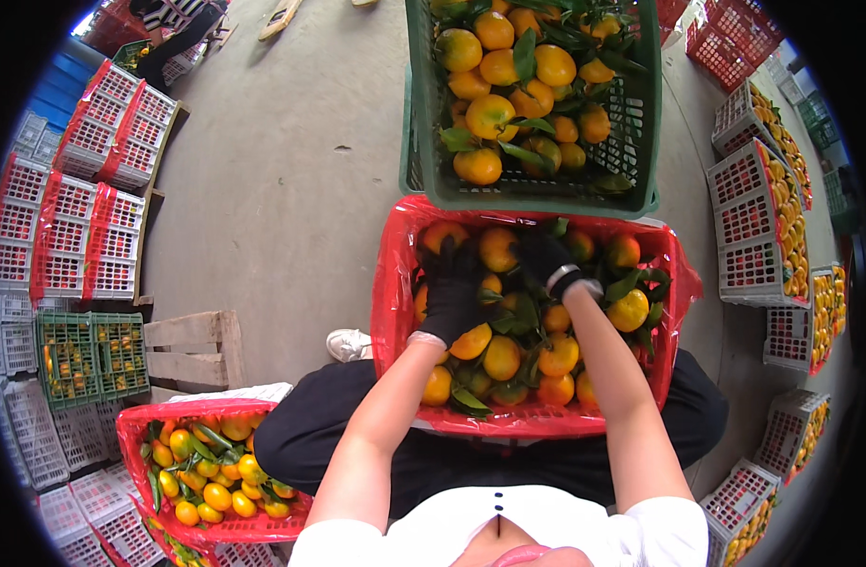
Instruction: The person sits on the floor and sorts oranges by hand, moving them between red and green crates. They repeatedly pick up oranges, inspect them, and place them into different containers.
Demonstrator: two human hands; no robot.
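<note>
Both hands wear black gloves and reach into a crate lined with red plastic film, which holds many orange citrus fruits with green leaves. My left hand lies over the fruit in the crate's left half, its fingers beside an orange fruit near the far wall. My right hand is at the far middle, its fingertips against the right side of a citrus fruit; whether it grips the fruit is not plain. Just beyond stands a green plastic crate, tilted toward me, with more leafy citrus fruits mostly at its left and far parts.
At lower left stands another red-lined crate of citrus. Stacked white crates, green crates and a wooden pallet line the left. Filled white crates stand along the right. Another person is at upper left.
</note>
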